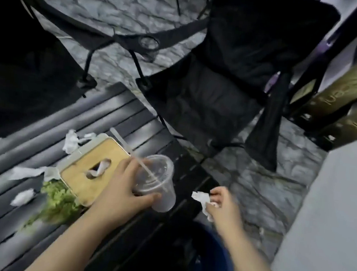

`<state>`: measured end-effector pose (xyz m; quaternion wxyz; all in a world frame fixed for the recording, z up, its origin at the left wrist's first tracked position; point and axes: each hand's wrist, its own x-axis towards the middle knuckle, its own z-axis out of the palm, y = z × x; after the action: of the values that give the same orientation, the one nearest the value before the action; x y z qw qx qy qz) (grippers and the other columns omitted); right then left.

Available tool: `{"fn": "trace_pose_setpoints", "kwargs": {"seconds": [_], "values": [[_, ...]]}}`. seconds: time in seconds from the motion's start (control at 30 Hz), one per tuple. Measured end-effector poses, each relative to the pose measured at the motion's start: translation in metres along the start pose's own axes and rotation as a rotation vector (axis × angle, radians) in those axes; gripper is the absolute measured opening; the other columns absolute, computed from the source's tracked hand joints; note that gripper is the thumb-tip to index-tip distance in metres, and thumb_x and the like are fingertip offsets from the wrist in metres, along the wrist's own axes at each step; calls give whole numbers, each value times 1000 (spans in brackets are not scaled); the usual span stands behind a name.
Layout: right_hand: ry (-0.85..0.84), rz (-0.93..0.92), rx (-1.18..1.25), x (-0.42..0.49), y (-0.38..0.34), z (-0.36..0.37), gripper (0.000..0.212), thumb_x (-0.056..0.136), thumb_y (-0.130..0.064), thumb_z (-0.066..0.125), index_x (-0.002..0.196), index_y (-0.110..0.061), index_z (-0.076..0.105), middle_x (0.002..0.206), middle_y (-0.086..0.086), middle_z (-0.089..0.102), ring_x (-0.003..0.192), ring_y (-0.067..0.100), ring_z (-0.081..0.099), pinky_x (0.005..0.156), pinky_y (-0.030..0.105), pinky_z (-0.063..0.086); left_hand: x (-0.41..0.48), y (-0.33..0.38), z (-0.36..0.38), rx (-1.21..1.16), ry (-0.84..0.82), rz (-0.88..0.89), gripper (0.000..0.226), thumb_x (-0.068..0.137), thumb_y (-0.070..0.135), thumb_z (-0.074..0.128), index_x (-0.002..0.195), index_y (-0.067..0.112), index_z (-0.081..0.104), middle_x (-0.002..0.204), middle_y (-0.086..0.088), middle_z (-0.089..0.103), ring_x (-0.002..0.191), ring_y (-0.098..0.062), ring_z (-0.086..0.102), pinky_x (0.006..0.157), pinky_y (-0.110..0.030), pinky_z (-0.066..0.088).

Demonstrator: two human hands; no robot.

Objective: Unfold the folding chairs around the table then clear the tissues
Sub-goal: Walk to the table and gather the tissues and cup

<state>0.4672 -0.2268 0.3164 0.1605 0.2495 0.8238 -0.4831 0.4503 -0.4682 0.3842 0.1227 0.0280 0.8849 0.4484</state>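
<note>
While the picture is blurred by motion, these points can be made out:
Tissue in hand: a crumpled white tissue (pixel 202 201) is pinched in the right hand (pixel 224 206), past the near right edge of the table (pixel 131 112) and above a dark blue bin (pixel 209 270)
Right hand: fingers are closed on the tissue
Left hand: the left hand (pixel 122 187) is wrapped around a clear plastic cup (pixel 160 183), thumb on the near side, fingers on the far side
Cup: a domed lid and a pale straw (pixel 131 150) are seen on it; the straw leans up and to the left; whether the cup stands on the table or is lifted cannot be told
Tissues on table: one crumpled tissue (pixel 71 142) lies at the far left corner of the tissue box (pixel 93 170); a long flat one (pixel 28 173) lies just left of the box; a small wad (pixel 21 197) lies nearer, left of a green leafy bunch (pixel 58 204)
Tissue box: a wooden lid with an oval slot is seen, a white tissue showing in the slot; the left hand is just beside it
Table: dark slats, tilted across the view
Chairs: a black folding chair (pixel 218 91) is stood open at the far right end of the table, a cup holder in its armrest; part of another dark chair (pixel 25 68) is seen at left
Floor: grey marbled stone (pixel 112 5)
</note>
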Motion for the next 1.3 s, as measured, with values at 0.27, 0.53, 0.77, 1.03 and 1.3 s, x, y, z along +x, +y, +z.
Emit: {"fn": "trace_pose_setpoints", "kwargs": {"seconds": [0.27, 0.53, 0.77, 1.03, 1.3], "values": [[-76, 337, 60, -91, 148, 3, 22, 82, -17, 61, 66, -27, 52, 72, -2, 57, 76, 26, 62, 78, 51, 55, -89, -30, 148, 136, -301, -301, 74, 59, 50, 66, 128, 31, 44, 139, -2, 37, 127, -21, 38, 102, -37, 40], [-100, 409, 95, -105, 158, -14, 9, 92, -23, 52, 101, -24, 53, 105, -3, 55, 97, 21, 58, 88, 41, 50, -95, -49, 146, 234, -361, -420, 68, 83, 44, 61, 140, 20, 33, 149, -4, 32, 135, -22, 34, 106, -37, 37], [-119, 204, 65, -71, 64, -3, 13, 92, -24, 52, 103, -21, 60, 108, -1, 61, 101, 19, 57, 90, 39, 49, -72, -4, 47, 31, -51, -236, 12, 87, 30, 59, 98, 32, 56, 88, 16, 61, 88, -8, 59, 66, -14, 39], [-284, -227, -128, -18, -126, 81, 8, 88, -21, 55, 89, -27, 61, 96, -4, 66, 92, 18, 60, 79, 33, 49, -30, -6, -121, -275, 413, -213, 8, 88, 26, 59, 94, 30, 62, 90, 8, 68, 85, -6, 63, 72, -21, 47], [-519, -574, -487, 35, -250, 212, 22, 89, -16, 51, 108, -20, 61, 109, -1, 60, 100, 20, 57, 79, 31, 46, -22, -157, -213, -253, 578, -510, 15, 91, 14, 53, 100, 25, 59, 107, -9, 61, 83, -16, 55, 64, -26, 42]]}}
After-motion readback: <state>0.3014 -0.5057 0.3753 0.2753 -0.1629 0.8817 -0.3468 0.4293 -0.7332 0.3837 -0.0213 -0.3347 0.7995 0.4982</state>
